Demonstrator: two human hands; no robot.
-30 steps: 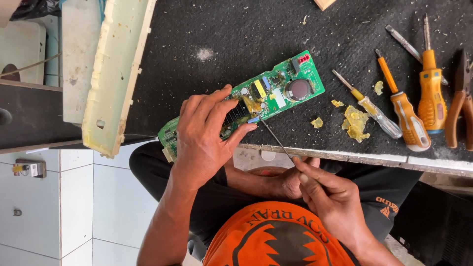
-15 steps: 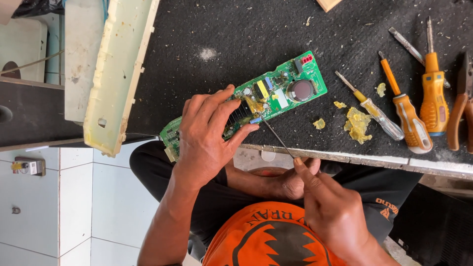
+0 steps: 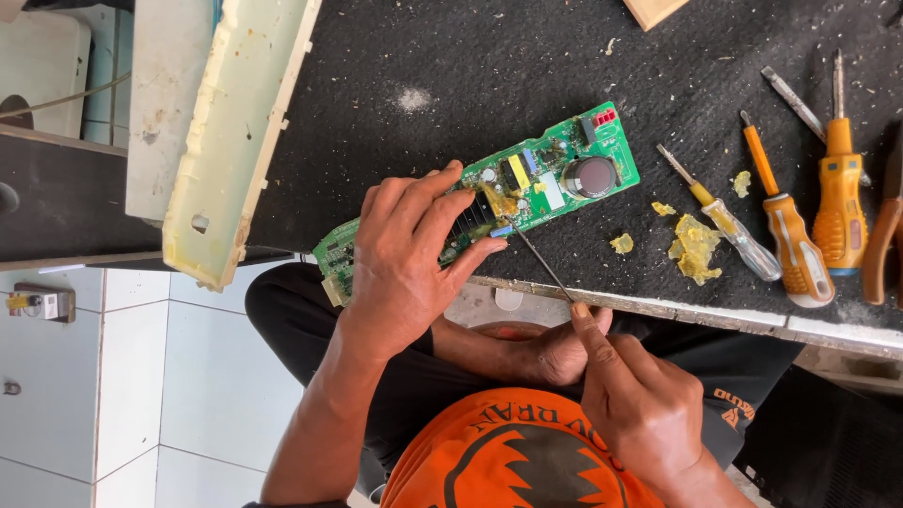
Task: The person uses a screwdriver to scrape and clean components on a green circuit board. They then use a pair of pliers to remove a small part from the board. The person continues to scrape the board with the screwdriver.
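Head view: left hand [image 3: 404, 259] still pressing circuit board [image 3: 555, 174]; right hand [image 3: 640, 404] still pinching probe [image 3: 541, 263], unmoved

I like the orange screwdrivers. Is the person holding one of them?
No, the orange screwdrivers lie on the bench; the right hand holds a thin metal probe.

Single view, head-worn cam, pointing steeply down at close range. Frame reads inverted: wearer's lap and orange shirt [image 3: 527, 452] at the bottom, workbench [image 3: 470, 56] with its black mat filling the top. Near bench edge runs across mid-frame, tilting down to the right. Tiled floor [image 3: 122, 376] bottom left. No second view, nothing shared.
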